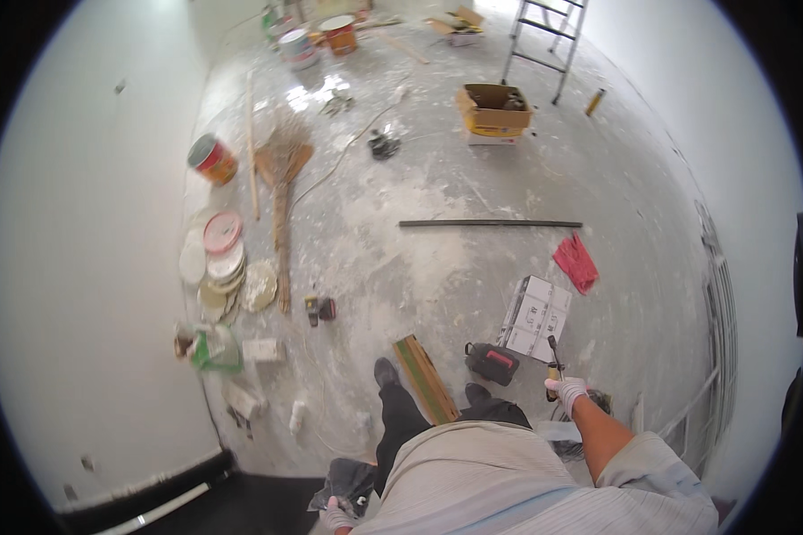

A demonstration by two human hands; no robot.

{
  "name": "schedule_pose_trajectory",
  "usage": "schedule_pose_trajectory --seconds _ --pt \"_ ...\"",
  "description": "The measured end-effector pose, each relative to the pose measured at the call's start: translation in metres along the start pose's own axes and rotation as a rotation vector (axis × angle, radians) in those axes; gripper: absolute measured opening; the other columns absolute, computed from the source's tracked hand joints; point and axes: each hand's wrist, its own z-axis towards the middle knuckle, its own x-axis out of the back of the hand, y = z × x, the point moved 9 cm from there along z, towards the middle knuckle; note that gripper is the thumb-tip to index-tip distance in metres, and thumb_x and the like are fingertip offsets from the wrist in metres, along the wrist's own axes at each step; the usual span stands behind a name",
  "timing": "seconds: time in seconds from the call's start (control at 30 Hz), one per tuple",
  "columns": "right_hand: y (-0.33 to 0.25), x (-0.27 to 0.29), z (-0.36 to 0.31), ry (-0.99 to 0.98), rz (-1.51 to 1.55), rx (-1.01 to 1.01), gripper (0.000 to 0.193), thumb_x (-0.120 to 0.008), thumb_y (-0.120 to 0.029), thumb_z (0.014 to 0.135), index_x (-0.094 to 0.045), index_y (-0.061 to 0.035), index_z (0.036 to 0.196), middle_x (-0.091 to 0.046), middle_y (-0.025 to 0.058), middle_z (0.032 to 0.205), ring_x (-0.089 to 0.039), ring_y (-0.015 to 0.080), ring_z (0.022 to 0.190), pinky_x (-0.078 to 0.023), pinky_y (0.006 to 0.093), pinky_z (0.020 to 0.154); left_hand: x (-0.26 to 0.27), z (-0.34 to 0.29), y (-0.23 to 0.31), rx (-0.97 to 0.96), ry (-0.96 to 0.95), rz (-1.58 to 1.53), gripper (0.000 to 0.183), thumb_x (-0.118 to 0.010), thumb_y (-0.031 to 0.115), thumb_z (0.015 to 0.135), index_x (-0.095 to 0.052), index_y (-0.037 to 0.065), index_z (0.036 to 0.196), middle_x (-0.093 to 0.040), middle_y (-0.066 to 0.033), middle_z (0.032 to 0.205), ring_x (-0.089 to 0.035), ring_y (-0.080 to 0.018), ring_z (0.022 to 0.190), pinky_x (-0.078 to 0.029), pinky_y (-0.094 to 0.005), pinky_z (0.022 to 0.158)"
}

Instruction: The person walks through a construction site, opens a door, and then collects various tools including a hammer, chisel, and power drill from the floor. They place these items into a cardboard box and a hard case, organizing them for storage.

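My right hand (567,390), in a whitish glove, is closed around a slim hand tool with a yellow-and-black body (553,371). The tool's dark narrow end points away from me, over the near edge of a white printed carton (537,319). Its exact kind is too small to make out. At the lower edge, my left hand (335,515), also gloved, is beside a dark, crumpled plastic-like bundle (348,484). Its fingers are too small and partly hidden to read. A black-and-red tool bag (492,363) and a long cardboard strip (426,379) lie by my feet.
A dark bar (491,224) and red cloth (576,264) lie ahead. Left are a broom (281,178), bucket lids (226,260), a paint bucket (214,160) and a small power tool (320,310). Farther off stand an open box (495,114) and a ladder (544,61). Metal strips (721,330) line the right wall.
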Motion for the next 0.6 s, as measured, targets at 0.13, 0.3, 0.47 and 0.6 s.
schedule_pose_trajectory --seconds 0.13,0.3,0.47,0.6 --pt "0.003 -0.022 -0.024 0.070 0.014 0.017 0.036 -0.082 -0.035 0.082 -0.073 -0.0053 0.101 -0.067 0.0028 0.080 -0.053 0.0123 0.065 -0.042 0.0331 0.060 -0.070 0.086 0.069 0.214 -0.150 -0.050 0.016 -0.076 0.007 0.087 -0.060 0.009 0.084 -0.060 -0.0053 0.065 -0.055 -0.0188 0.047 -0.044 -0.0317 0.039" --pt "-0.082 -0.084 -0.085 0.122 0.218 0.036 0.050 -0.084 -0.044 0.077 -0.076 -0.0036 0.105 -0.074 0.0071 0.089 -0.064 0.0143 0.077 -0.050 0.0337 0.075 -0.111 0.103 0.287 -0.541 -0.417 0.335 0.019 -0.077 0.024 0.087 -0.064 0.011 0.083 -0.063 -0.0081 0.074 -0.060 -0.0241 0.068 -0.050 -0.0388 0.060" --pt "-0.146 -0.090 -0.115 0.160 0.291 0.070 0.043 -0.084 -0.038 0.080 -0.076 -0.0045 0.105 -0.072 0.0035 0.088 -0.061 0.0121 0.077 -0.049 0.0309 0.072 -0.194 0.177 0.384 -0.060 -0.716 -0.061 0.026 -0.075 0.039 0.089 -0.064 0.016 0.087 -0.072 -0.0141 0.092 -0.066 -0.0342 0.087 -0.054 -0.0516 0.078" --pt "-0.140 -0.093 -0.105 0.169 0.448 0.111 0.045 -0.083 -0.036 0.083 -0.073 -0.0034 0.112 -0.071 0.0035 0.093 -0.060 0.0120 0.081 -0.048 0.0307 0.074 -0.225 0.109 0.477 -0.262 -0.480 -0.115 0.025 -0.077 0.026 0.089 -0.068 0.006 0.102 -0.067 -0.0046 0.078 -0.062 -0.0186 0.065 -0.052 -0.0314 0.060"
